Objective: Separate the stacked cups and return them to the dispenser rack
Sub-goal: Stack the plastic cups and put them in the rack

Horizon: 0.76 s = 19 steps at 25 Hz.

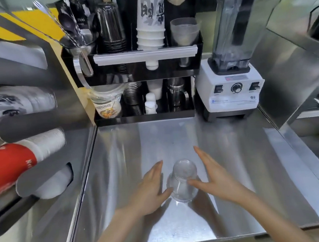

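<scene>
1. Both bare forearms reach in from the bottom edge over the steel table [232, 202].
2. Between the hands stands a clear plastic cup stack [182, 181], upside down on the table, base toward the camera; how many cups are nested I cannot tell.
3. On one side, the left hand [152, 188] has its fingers [155, 168] straight and spread wide, thumb tip touching the stack's lower wall.
4. On the other, the right hand [217, 177] is likewise splayed wide, thumb touching the opposite wall; neither hand is closed around the stack.
5. At the back stands a black dispenser rack [169, 68] with upside-down stacks: dark clear cups [110, 27], white paper cups [151, 19] printed with large brush-style characters, and a frosted cup [183, 30].
6. Beside them, a metal jug [82, 50] holds spoons, and a black item there reads "TUSI".
7. Below, a bowl [106, 104] carries a food label too small to read.
8. Right of the rack sits a white blender [231, 64]; its blue logo is illegible.
9. Far left, slanted tubes hold cups, among them a red sleeve [4, 168] with partial white lettering.
</scene>
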Tool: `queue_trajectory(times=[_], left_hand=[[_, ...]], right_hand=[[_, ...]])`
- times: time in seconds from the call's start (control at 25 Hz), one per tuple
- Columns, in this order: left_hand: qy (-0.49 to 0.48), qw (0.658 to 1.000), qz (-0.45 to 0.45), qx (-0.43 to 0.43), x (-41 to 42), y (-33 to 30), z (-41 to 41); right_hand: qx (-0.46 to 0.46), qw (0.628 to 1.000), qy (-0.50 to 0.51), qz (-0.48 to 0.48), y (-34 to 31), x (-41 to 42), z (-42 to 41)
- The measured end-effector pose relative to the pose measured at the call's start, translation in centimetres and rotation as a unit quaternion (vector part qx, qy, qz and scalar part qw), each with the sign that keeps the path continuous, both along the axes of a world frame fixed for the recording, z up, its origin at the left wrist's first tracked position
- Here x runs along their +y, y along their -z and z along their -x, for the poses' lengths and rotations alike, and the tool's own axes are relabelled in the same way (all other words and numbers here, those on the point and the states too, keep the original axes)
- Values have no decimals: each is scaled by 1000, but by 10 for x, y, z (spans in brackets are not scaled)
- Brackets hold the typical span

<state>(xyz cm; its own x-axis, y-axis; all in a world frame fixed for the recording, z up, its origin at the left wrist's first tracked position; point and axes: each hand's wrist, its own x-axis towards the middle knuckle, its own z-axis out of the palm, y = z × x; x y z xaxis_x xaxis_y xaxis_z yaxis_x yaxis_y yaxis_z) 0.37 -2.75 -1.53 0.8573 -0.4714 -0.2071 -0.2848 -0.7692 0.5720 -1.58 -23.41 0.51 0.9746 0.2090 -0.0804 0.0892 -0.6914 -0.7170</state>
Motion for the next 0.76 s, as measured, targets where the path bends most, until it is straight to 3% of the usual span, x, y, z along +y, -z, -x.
queue_trajectory(times=[0.2,0.76], left_hand=[[-39,997,24,69,-19,35,8],[-146,970,179,74,-24,43,5]], right_hand=[[51,998,23,-32,28,2,3],[34,988,77,-128,39,18,3]])
